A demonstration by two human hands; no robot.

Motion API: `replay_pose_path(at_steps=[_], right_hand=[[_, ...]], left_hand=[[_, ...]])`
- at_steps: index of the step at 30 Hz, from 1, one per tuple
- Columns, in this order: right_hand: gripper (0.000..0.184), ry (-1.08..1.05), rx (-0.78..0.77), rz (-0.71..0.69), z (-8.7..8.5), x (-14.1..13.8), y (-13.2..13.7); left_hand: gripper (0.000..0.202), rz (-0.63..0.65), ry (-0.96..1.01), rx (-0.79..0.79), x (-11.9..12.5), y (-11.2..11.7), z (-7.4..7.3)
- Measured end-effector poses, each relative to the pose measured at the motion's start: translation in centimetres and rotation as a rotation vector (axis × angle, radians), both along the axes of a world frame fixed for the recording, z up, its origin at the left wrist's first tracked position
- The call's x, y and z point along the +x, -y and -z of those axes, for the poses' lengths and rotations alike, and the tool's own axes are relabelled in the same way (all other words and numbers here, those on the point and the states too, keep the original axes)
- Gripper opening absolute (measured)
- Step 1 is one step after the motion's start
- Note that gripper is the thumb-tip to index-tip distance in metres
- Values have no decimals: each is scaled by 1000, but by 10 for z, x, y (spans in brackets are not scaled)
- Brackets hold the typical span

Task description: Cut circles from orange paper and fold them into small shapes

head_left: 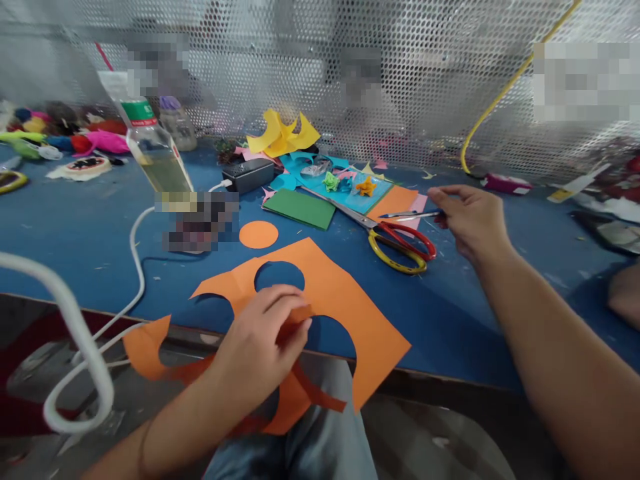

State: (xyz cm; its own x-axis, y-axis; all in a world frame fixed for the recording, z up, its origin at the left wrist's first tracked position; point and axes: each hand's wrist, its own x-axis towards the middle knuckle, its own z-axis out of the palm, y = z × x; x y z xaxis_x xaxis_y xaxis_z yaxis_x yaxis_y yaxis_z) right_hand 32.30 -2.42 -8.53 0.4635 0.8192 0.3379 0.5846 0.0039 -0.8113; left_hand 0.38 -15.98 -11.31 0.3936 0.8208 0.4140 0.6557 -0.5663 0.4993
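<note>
My left hand (267, 333) pinches a sheet of orange paper (367, 327) with large round holes cut out of it. The sheet lies partly on the blue table, and its cut strips hang over the front edge above my lap. Held out at the right, my right hand (473, 217) is closed on a slim drawing compass (413, 215), its two thin legs pointing left. Just below the compass lie scissors (397, 247) with one red and one yellow handle. An orange paper circle (259, 235) rests flat beyond the sheet.
Behind the scissors are green paper (300, 209), blue paper with small folded stars, and yellow scraps (283, 135). A bottle (157, 153), a black box (249, 175) and a white cable (137, 247) stand or run at left. A perforated metal screen (425, 73) closes the back.
</note>
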Motion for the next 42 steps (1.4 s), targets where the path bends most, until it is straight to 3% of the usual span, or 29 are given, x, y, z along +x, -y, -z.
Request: replay_pose_path(at_steps=[5, 8, 16, 20, 24, 29, 33, 35, 38, 40, 42], right_hand=[[28, -25, -160, 105, 14, 34, -2], [29, -10, -243, 172, 22, 49, -1], [28, 134, -450, 240, 25, 61, 1], [28, 192, -488, 193, 23, 59, 2], [25, 204, -453, 72, 25, 61, 7], [25, 158, -311, -39, 18, 54, 12], [25, 42, -131, -225, 5, 18, 15], [24, -49, -111, -420, 1, -10, 22], [37, -239, -114, -722, -2, -47, 38], [38, -367, -110, -808, -3, -61, 47], [28, -471, -125, -814, -6, -64, 51]], left_hand=[[35, -171, -270, -83, 9, -4, -17], [35, -229, -350, -99, 11, -6, -25], [22, -207, -212, -223, 4, -11, -35], [29, -212, -148, -276, 2, -9, -35], [45, -179, -69, -287, 5, -10, -37], [33, -73, 61, -255, 15, -16, -43], [23, 19, 175, -206, 24, -23, -50], [22, 45, 232, -170, 28, -29, -55], [24, 73, 280, -130, 33, -40, -63], [24, 107, 315, -130, 36, -51, -70], [22, 149, 382, -166, 39, -65, -75]])
